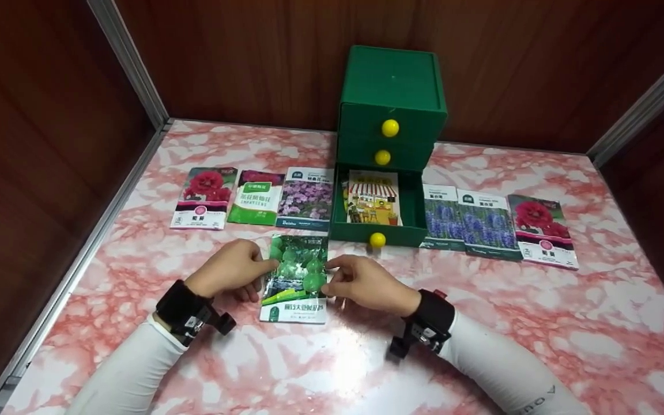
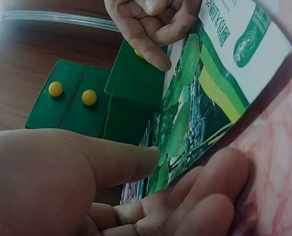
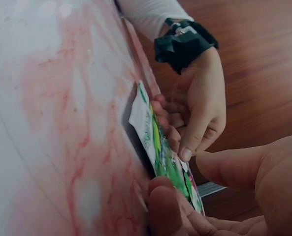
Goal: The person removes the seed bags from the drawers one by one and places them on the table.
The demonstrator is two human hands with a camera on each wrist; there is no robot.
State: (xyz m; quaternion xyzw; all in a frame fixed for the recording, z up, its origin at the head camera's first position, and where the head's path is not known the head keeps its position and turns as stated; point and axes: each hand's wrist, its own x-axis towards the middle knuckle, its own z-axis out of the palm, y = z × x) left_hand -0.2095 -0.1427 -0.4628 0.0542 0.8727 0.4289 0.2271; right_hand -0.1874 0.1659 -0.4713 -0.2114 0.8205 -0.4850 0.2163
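A green seed packet (image 1: 294, 279) with round green gourds and a white lower band is at the near middle of the table. My left hand (image 1: 231, 270) pinches its left edge, thumb (image 2: 131, 160) on the printed face and fingers curled beneath. At the opposite edge, my right hand (image 1: 366, 285) holds the packet with thumb and fingertips. The right wrist view shows the packet (image 3: 158, 142) tilted, its white end raised from the table. Just behind is a green drawer cabinet (image 1: 392, 80), its bottom drawer (image 1: 412, 233) pulled out with an illustrated shop-front packet (image 1: 373, 199) inside.
Left of the cabinet lie a red-flower packet (image 1: 205, 196), a green-and-white packet (image 1: 256, 199) and a purple-flower packet (image 1: 306, 199). To its right are two lavender-coloured flower packets (image 1: 487, 225) and another red-flower packet (image 1: 542, 230). Brown panels (image 1: 251, 63) wall the pink marbled table (image 1: 539, 311).
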